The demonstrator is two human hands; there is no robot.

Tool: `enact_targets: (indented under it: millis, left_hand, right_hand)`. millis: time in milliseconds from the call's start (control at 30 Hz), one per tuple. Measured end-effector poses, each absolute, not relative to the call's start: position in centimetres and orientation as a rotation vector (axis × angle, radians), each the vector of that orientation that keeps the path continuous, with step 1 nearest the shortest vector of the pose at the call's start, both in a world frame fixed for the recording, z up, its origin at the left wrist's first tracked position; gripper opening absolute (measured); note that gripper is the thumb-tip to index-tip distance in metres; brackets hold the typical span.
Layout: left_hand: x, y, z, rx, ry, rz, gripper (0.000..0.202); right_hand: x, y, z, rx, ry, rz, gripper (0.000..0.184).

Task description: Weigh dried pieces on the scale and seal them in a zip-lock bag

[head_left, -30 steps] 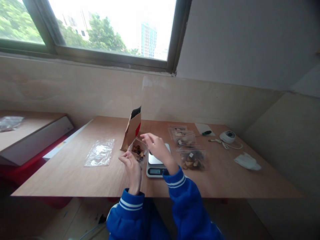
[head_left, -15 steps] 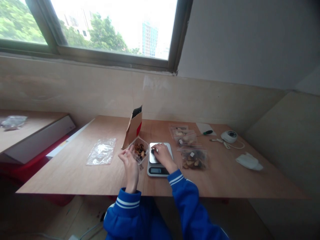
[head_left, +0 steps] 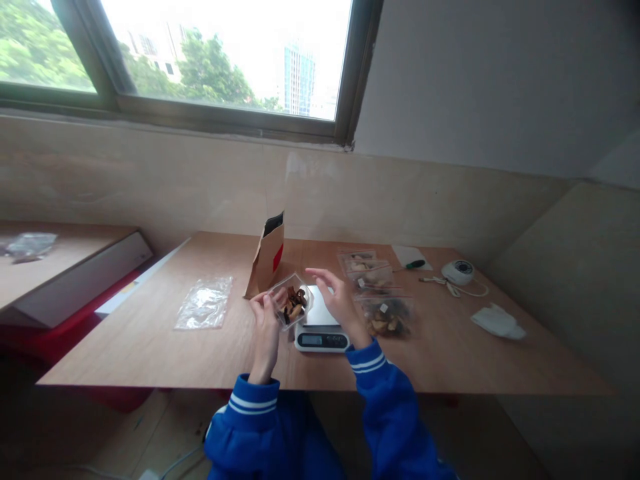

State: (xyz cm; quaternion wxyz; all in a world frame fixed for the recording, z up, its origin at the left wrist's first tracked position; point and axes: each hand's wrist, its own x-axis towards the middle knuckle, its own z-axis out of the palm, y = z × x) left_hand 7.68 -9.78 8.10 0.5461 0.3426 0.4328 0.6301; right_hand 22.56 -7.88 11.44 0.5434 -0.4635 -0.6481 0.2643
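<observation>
Right hand (head_left: 336, 298) is hovering over the scale (head_left: 322, 341), fingers parted; left hand (head_left: 265, 335) is pinching a tub (head_left: 291, 283). Sachets (head_left: 386, 321) are lying right of the scale, a bag (head_left: 265, 263) standing behind-left.

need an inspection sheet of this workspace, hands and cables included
Surface: brown table, things spread across it
Things in use: clear box of dried pieces; scale; filled bags to its right
Clutter: paper bag standing, flat plastic bag, screwdriver, white paper, crumpled white sheet
Hands: left hand holds the box; right hand over the scale, apparently holding nothing
Cables: white cable by the white camera; another on the floor
Surroundings: window, wall, second table at left
</observation>
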Motion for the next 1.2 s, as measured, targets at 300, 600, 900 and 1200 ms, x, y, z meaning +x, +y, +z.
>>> enact_targets:
  millis: [300,600,900,1200]
  left_hand:
    - [6.2,-10.6,9.9,0.754,0.796,1.159,0.042]
    - [5.3,-11.2,9.7,0.878,0.793,1.187,0.048]
    - [5.7,-11.8,9.0,0.920,0.866,1.308,0.038]
    - [6.4,-12.7,7.6,0.909,0.840,1.372,0.026]
  right_hand:
    - [23.7,-8.6,8.8,-1.057,-1.424,0.929,0.025]
    - [23.7,-10.8,7.7,-1.130,-1.060,0.683,0.029]
    - [24.7,-14.6,7.3,-1.291,-0.918,0.617,0.036]
    - [25.5,-17.5,6.3,-1.380,-0.869,0.547,0.047]
